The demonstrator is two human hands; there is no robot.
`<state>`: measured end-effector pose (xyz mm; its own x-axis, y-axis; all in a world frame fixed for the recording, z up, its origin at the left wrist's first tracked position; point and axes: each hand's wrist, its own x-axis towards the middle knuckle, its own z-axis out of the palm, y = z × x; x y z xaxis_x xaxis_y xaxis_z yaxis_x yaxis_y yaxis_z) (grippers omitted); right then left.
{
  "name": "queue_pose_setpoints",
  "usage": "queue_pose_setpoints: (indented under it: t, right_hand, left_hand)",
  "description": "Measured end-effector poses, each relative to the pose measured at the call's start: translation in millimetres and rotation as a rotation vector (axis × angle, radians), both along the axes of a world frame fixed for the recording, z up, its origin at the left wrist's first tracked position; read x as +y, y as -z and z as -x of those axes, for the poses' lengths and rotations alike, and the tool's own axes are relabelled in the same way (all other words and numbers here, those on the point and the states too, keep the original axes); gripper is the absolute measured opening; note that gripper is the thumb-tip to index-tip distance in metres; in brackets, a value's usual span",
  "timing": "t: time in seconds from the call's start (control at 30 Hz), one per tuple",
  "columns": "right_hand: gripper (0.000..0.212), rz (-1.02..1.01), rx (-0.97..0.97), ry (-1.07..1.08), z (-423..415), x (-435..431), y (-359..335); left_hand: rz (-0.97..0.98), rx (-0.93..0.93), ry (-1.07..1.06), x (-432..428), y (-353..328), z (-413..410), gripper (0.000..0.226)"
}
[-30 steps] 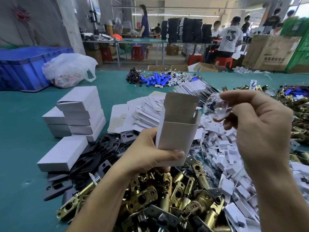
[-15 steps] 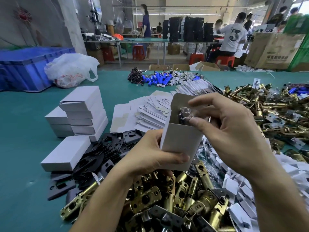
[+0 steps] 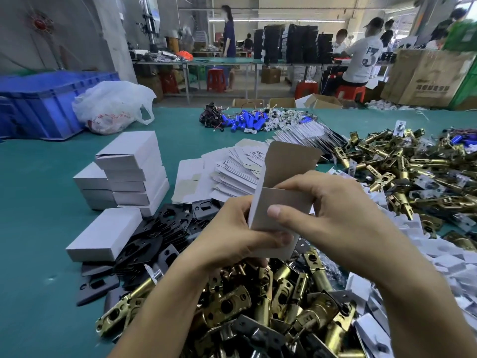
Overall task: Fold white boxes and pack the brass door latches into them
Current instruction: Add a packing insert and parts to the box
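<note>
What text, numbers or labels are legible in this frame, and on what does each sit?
"3": large numeral on the back of a seated person's white T-shirt; the mark beside it is unclear.
Cardboard carton: dark printed characters, too blurred to read.
Plastic bag: red print, unreadable.
Brass latch plate: stamped marking, too small to read.
White box: no print visible.
</note>
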<state>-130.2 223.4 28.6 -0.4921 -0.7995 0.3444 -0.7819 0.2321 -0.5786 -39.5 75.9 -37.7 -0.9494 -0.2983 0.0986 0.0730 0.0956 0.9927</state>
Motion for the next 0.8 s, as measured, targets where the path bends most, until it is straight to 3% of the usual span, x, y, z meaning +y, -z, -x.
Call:
queue_pose_setpoints:
  t: [0.13, 0.2, 0.3, 0.4, 0.53, 0.7, 0.8]
  right_hand:
    - [0.032, -0.129, 0.059, 0.03, 0.7, 1.8, 0.1]
    - [0.029, -0.091, 0.067, 0.012, 0.5, 2.2, -0.3]
    - [0.021, 0.223, 0.022, 0.0, 0.4, 3.4, -2.0]
    - [0.028, 0.491, 0.023, 0.084, 5.3, 8.1, -3.3]
    - [0.033, 0.504, -0.238, 0.062, 17.1, 7.6, 4.4]
    - [0.031, 0.501, -0.523, -0.063, 24.4, -1.7, 17.5]
    - [0.025, 0.49, -0.564, -0.1, 27.7, -3.2, 21.6]
  left_hand:
    - [0.03, 0.018, 0.022, 1.5, -1.7, -0.4, 0.023]
    - [0.023, 0.036, 0.014, 2.2, -3.0, 0.0, 0.021]
    - [-0.045, 0.087, -0.009, 4.6, -5.4, -0.2, 0.033]
    - [-0.144, 0.149, 0.007, 7.1, -7.6, -2.1, 0.037]
    - [-0.127, 0.188, 0.003, 8.6, -6.9, -1.9, 0.041]
    - [0.002, 0.268, -0.054, 6.2, -0.9, 0.9, 0.097]
    - [0.044, 0.293, -0.03, 5.9, 1.1, 1.0, 0.1]
